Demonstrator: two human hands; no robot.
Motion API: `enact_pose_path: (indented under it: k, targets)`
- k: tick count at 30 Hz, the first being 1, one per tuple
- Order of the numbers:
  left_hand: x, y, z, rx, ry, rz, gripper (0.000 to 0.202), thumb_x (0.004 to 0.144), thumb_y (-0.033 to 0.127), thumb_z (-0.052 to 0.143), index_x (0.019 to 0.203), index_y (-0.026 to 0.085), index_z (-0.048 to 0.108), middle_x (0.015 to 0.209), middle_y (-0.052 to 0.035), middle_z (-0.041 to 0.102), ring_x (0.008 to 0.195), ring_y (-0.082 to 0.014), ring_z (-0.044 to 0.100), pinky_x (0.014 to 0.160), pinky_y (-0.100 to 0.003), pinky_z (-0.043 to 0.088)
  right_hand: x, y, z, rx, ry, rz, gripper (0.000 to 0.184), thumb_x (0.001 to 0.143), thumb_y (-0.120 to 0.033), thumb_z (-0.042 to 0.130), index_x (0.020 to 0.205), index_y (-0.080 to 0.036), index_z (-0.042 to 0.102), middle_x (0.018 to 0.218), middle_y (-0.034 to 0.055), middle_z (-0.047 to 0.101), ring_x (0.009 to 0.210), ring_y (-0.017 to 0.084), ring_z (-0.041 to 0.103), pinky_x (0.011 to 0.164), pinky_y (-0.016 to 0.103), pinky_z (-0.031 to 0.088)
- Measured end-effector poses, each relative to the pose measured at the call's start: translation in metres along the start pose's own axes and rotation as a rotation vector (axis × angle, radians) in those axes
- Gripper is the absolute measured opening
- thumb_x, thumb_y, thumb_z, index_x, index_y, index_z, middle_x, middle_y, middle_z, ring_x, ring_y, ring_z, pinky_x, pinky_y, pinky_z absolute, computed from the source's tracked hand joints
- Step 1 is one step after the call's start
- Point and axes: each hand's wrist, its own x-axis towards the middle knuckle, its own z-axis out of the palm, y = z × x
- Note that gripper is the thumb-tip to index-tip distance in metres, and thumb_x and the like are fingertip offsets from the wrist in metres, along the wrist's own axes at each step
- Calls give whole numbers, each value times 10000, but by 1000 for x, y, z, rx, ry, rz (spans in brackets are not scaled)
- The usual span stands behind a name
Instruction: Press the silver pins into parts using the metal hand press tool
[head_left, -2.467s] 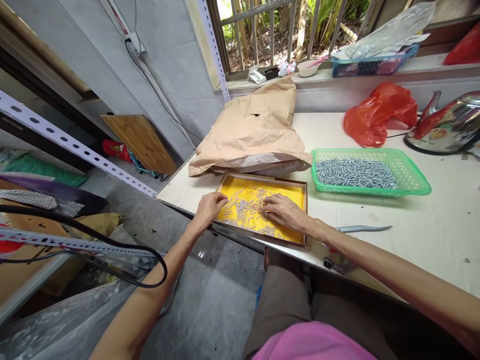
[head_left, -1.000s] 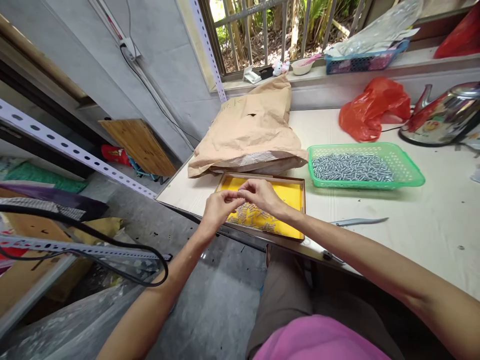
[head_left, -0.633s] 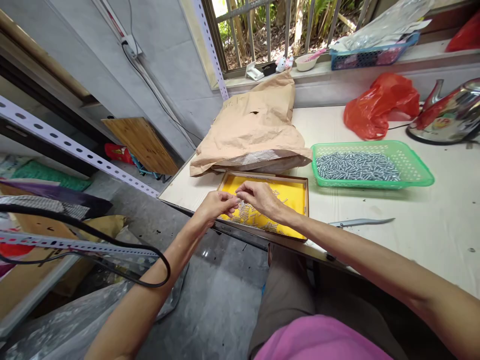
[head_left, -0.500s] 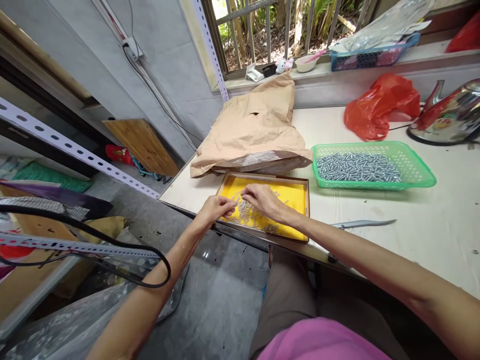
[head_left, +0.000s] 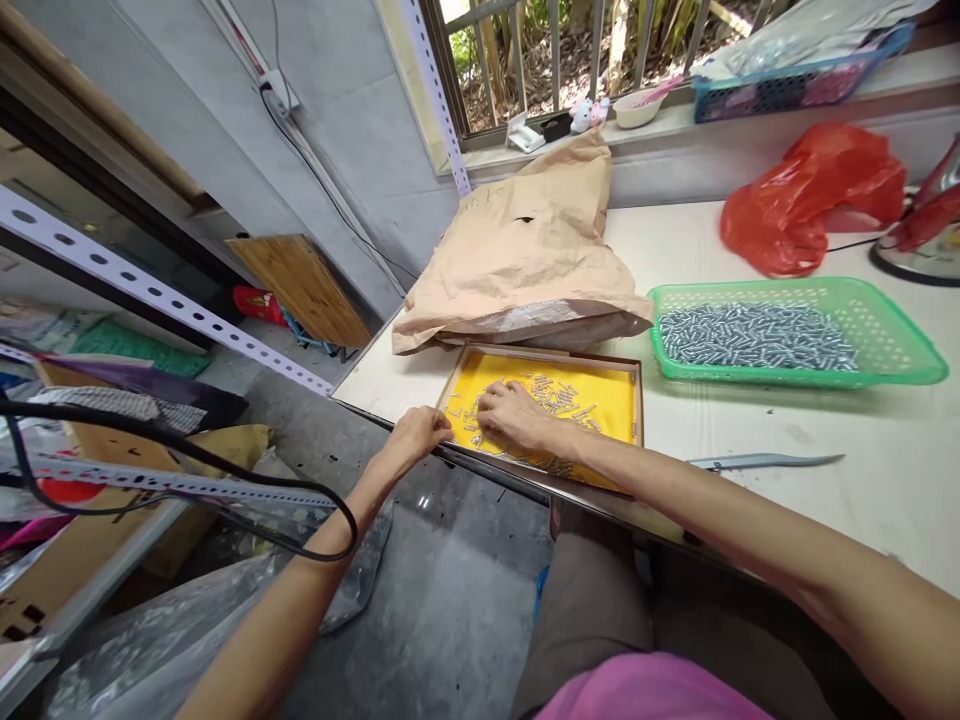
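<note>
A shallow, brown-rimmed tray (head_left: 642, 400) with a yellow bottom lies at the table's front edge. Small silvery metal pieces (head_left: 555, 396), too small to name exactly, are scattered over it. Inside the tray my right hand (head_left: 517, 415) reaches down, its fingers bent and somewhat apart, fingertips among the pieces. My left hand (head_left: 421, 430) is at the tray's left front corner with fingers curled together; what they grip, if anything, is hidden. To the right stands a green plastic basket (head_left: 900, 340) holding many similar metal pieces (head_left: 757, 338).
Behind the tray lies a big brown paper sack (head_left: 525, 250). A grey knife-like blade (head_left: 780, 461) rests on the table (head_left: 750, 530) by my right forearm. Farther back are a red plastic bag (head_left: 810, 200) and a metal kettle (head_left: 926, 230). A black cable (head_left: 330, 495) loops across my left forearm.
My hands were close together over the tray. The left has moved to the tray's left corner, and the right has lowered onto the pieces. The view has shifted slightly left.
</note>
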Motion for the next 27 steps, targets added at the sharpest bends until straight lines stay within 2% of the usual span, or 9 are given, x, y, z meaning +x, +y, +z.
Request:
enact_pose_path:
  k: [5,9,12,16,19,23,27]
  targets:
    - [17,5,0,-60,-113,18,225,657,276,663,825,159,755,761,-28,729,706,-160,639,617,-215,409,-15,24,-10,-62,84,173,170,924,-274,533,924,-194,684,1051,94,626,1003,240,438,787,338,304]
    - [20,16,4,-83,-117,-12,221,591,237,672,786,163,747,715,-4,710,682,-145,621,580,-202,394,-28,32,-14,41,166,219,155,915,-236,534,926,-173,675,974,88,623,921,212,475,776,309,337]
    - [19,23,7,-193,-55,-8,162,573,223,658,704,164,731,620,11,667,632,-134,590,549,-202,376,-30,27,-13,218,243,243,152,897,-196,533,936,-156,675,932,73,637,868,179,520,758,281,364]
    - [16,35,6,-586,31,-29,218,584,307,697,714,133,709,600,0,638,545,-106,525,486,-196,349,-25,12,-11,561,321,358,170,879,-210,522,888,-149,681,788,22,664,710,125,557,655,242,376]
    - [12,50,3,-868,73,-4,350,555,362,767,788,114,687,683,-21,650,562,-93,524,475,-185,360,-18,3,-11,854,303,463,200,867,-284,536,858,-146,681,661,-10,638,586,100,539,565,221,367]
    - [9,70,1,-1091,135,7,460,494,358,851,819,100,654,667,-8,617,576,-83,526,488,-180,393,-11,2,-8,1168,270,534,196,795,-331,632,795,-140,676,577,-29,589,509,82,504,515,205,377]
    - [7,75,3,-1241,60,-26,524,498,379,868,885,88,666,720,-21,648,570,-67,532,514,-180,427,-13,8,-6,1309,274,537,179,766,-292,663,858,-139,684,587,-34,592,521,81,522,545,206,427]
